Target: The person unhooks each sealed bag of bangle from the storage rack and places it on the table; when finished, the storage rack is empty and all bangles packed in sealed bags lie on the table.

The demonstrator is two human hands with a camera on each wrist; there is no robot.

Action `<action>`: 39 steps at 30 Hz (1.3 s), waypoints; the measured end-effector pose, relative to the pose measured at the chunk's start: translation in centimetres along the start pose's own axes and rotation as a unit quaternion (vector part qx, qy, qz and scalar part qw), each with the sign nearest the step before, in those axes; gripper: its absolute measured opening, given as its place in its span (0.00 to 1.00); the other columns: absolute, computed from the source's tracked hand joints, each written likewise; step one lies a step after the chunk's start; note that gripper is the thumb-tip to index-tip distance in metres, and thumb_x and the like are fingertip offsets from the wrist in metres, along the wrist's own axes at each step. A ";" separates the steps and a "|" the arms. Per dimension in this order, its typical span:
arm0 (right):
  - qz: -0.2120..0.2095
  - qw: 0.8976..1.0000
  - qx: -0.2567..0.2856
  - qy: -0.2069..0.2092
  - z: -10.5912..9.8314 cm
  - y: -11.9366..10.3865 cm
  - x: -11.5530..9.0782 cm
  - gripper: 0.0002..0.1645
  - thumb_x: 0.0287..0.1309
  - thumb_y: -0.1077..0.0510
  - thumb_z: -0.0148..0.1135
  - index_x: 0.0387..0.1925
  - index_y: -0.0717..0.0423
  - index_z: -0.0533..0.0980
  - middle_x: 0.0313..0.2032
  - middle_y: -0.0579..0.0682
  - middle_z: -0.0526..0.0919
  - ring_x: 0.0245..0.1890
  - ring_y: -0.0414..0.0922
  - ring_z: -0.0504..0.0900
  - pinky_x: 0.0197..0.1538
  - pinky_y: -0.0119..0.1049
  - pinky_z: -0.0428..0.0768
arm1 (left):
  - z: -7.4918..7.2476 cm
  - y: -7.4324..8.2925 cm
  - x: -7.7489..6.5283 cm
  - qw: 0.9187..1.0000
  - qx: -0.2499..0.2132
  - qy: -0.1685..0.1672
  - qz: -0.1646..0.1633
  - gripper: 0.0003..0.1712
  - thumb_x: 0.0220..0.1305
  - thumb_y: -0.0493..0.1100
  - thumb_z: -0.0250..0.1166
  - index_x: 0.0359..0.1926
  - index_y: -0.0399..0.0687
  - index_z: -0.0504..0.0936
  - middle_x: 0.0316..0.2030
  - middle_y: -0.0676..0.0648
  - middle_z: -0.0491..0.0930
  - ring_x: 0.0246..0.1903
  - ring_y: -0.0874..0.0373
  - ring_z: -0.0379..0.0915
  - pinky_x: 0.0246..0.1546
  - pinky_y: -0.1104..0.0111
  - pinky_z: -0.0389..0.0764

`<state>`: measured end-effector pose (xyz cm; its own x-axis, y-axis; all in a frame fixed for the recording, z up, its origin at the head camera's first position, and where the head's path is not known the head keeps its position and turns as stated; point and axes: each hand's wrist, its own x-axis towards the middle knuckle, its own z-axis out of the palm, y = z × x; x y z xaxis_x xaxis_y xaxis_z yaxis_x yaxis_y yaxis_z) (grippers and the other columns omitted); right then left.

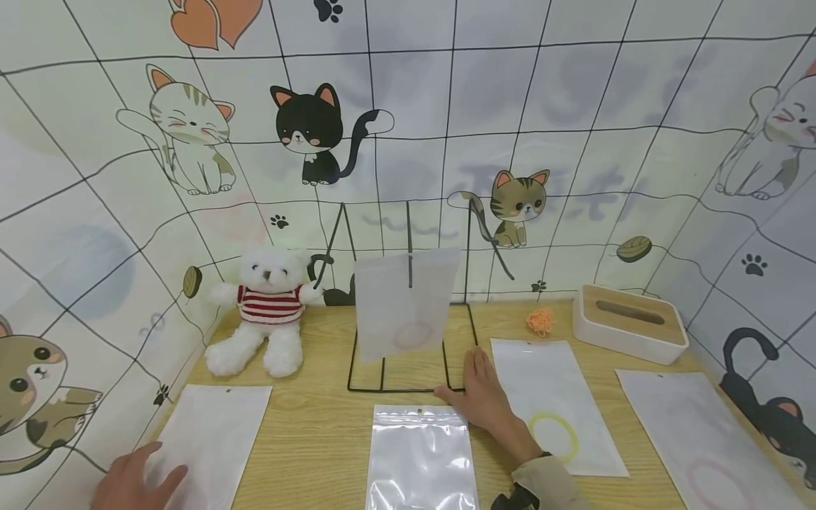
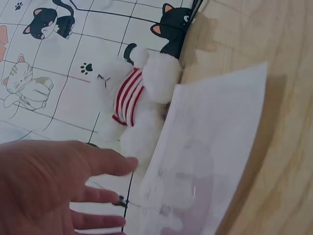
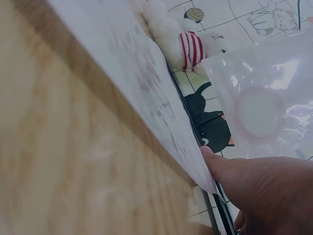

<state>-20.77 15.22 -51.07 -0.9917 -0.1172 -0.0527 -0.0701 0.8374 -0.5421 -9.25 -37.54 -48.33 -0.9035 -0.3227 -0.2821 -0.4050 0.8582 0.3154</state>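
A black wire display stand (image 1: 411, 389) stands at the middle back, with a translucent zip bag (image 1: 398, 283) hanging from its centre hook. A pale pink ring (image 3: 259, 111) shows in that bag. My right hand (image 1: 486, 397) rests at the stand's front right corner, thumb by the front bar and fingers extended along the side. At the left, my left hand (image 1: 139, 478) lies over the near left edge of a white zip bag (image 1: 210, 432), its fingers spread. In the left wrist view this hand (image 2: 63, 186) is beside the bag, thumb and fingers straight.
A shiny zip bag (image 1: 421, 453) lies before the stand. Rightward lie a bag with a yellow ring (image 1: 534, 432) and one with a pink ring (image 1: 720, 482). Behind are a teddy bear (image 1: 270, 304), an orange tangled bundle (image 1: 540, 321) and a tissue box (image 1: 627, 347).
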 end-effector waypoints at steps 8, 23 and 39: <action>-0.002 1.000 0.006 0.000 -0.4 -0.2 -0.3 0.65 0.62 0.31 0.60 0.76 0.72 0.43 0.77 0.69 0.38 0.78 0.64 0.37 0.76 0.61 0.52 | 1.3 6.1 -1.3 0.976 -0.108 0.103 0.161 0.42 0.68 0.58 0.64 0.65 0.28 0.66 0.61 0.25 0.68 0.60 0.29 0.63 0.55 0.38 0.68; -0.010 1.000 0.005 0.002 -0.3 -0.2 -0.2 0.64 0.62 0.32 0.60 0.76 0.72 0.43 0.77 0.70 0.38 0.78 0.64 0.38 0.76 0.61 0.51 | 4.9 13.6 -1.6 0.921 -0.265 0.121 0.260 0.24 0.71 0.47 0.63 0.63 0.43 0.71 0.56 0.44 0.78 0.53 0.80 0.65 0.51 0.75 0.73; -0.015 1.000 0.002 0.013 -0.1 0.2 -0.2 0.64 0.62 0.31 0.59 0.76 0.73 0.45 0.77 0.70 0.40 0.78 0.65 0.39 0.76 0.60 0.52 | 8.4 21.7 0.1 0.846 -0.431 0.013 0.313 0.43 0.65 0.43 0.69 0.73 0.52 0.53 0.68 0.40 0.64 0.68 0.50 0.63 0.64 0.63 0.72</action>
<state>-20.58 15.43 -51.06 -0.9917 -0.1275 -0.0152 -0.0987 0.8321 -0.5458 -16.98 -15.63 -49.11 -0.9773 0.0689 0.2002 0.2114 0.2580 0.9428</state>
